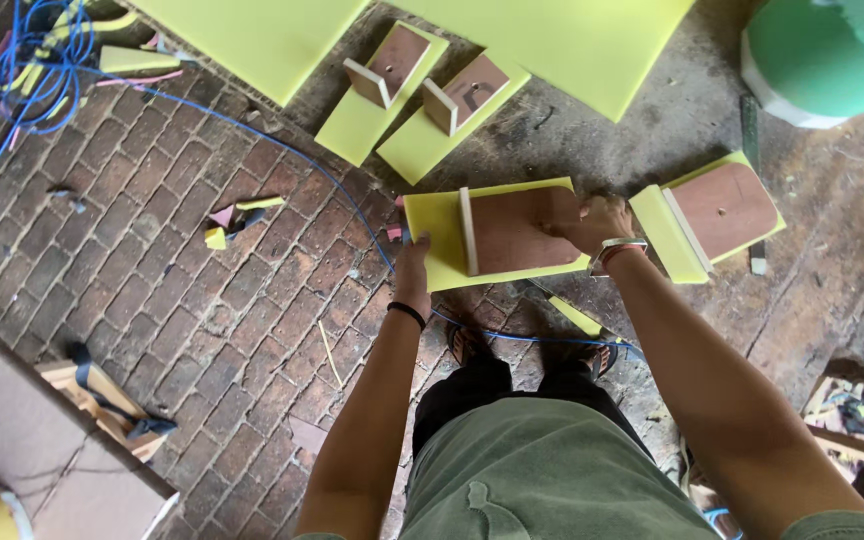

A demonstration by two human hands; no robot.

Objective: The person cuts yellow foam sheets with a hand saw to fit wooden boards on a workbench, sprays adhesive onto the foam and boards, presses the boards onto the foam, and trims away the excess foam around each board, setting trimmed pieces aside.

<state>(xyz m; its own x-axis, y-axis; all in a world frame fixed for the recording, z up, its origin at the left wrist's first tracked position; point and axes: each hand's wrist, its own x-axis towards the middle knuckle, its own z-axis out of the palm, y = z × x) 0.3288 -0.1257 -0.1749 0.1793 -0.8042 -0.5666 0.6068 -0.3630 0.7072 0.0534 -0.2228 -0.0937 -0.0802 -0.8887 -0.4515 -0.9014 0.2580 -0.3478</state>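
A brown wooden board with an upright lip (512,230) lies on a yellow foam sheet (437,225) on the brick floor in front of me. My left hand (413,268) grips the sheet's near left edge. My right hand (597,222) presses on the board's right end, fingers curled over it. A black band is on my left wrist, a metal bracelet on my right.
Three similar wood-on-foam pieces lie around: two at the back (384,85) (457,110), one to the right (717,215). Large yellow foam sheets (252,35) lie beyond. A blue cable (282,150) runs across the bricks. A green drum (827,55) stands at the top right. Foam scraps (227,222) lie left.
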